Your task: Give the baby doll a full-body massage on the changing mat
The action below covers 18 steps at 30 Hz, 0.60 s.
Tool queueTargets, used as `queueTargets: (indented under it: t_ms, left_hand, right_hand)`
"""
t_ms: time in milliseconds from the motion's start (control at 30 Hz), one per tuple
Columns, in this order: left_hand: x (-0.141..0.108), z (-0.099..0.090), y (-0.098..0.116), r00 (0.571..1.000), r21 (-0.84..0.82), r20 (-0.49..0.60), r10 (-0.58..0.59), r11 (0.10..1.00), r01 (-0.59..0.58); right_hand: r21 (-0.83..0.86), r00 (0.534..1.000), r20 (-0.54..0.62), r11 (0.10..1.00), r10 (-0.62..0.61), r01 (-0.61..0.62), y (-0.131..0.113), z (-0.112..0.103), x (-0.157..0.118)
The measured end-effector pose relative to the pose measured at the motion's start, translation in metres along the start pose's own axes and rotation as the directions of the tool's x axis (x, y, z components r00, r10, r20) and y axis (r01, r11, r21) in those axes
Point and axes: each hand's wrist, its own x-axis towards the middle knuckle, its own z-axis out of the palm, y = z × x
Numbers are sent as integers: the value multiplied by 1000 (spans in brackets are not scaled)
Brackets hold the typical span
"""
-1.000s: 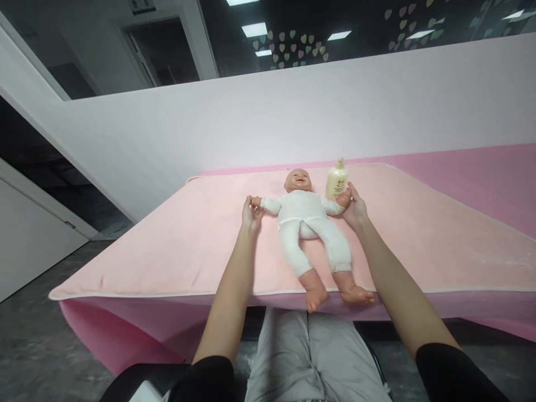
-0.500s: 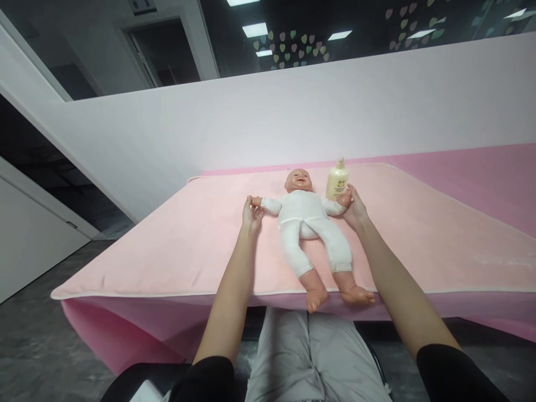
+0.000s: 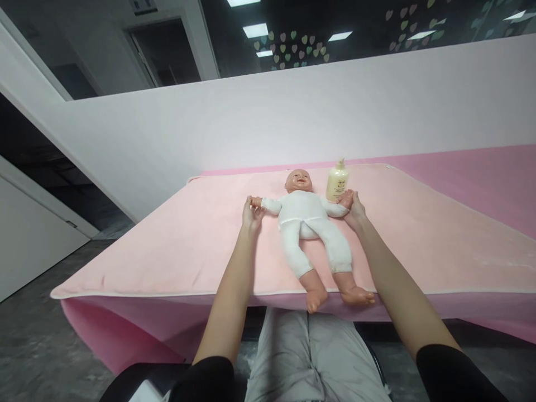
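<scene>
A baby doll (image 3: 304, 209) with a white cloth body lies on its back on a light pink blanket (image 3: 180, 245), its head toward the wall and its feet over the near edge. My left hand (image 3: 252, 214) is closed on the doll's hand at the left, thumb on top. On the other side my right hand (image 3: 355, 212) holds the doll's other hand, with my fingers behind it and partly hidden. Both of the doll's arms are stretched out sideways. Just behind that right-side hand stands a pale yellow pump bottle (image 3: 337, 181), upright.
A pink cloth (image 3: 494, 178) shows under the blanket along the back and right. Behind the table rises a white wall (image 3: 293, 123) with dark glass above. My legs in grey trousers (image 3: 310, 357) are at the table's front edge.
My right hand has shifted slightly on the doll's hand, and that doll hand has turned a little. My left hand, the doll's body and the bottle look unmoved.
</scene>
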Motion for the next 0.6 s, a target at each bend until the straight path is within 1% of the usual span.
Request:
queueTargets:
  t_ms: [133, 333, 433, 600]
  left_hand:
    - [0, 0, 1, 1000, -2, -15, -8, 1000, 8]
    - [-1, 1, 1, 999, -23, -32, -8, 1000, 7]
    - [-2, 2, 1, 999, -17, -39, -11, 1000, 10]
    - [-1, 2, 1, 999, -14, -40, -18, 1000, 18]
  right_hand:
    - [24, 1000, 17, 1000, 1, -1, 0, 1, 0]
    - [71, 990, 140, 997, -22, 12, -4, 0, -5]
    - [79, 990, 137, 997, -30, 20, -5, 0, -7]
    - [91, 990, 142, 996, -7, -6, -6, 1, -10]
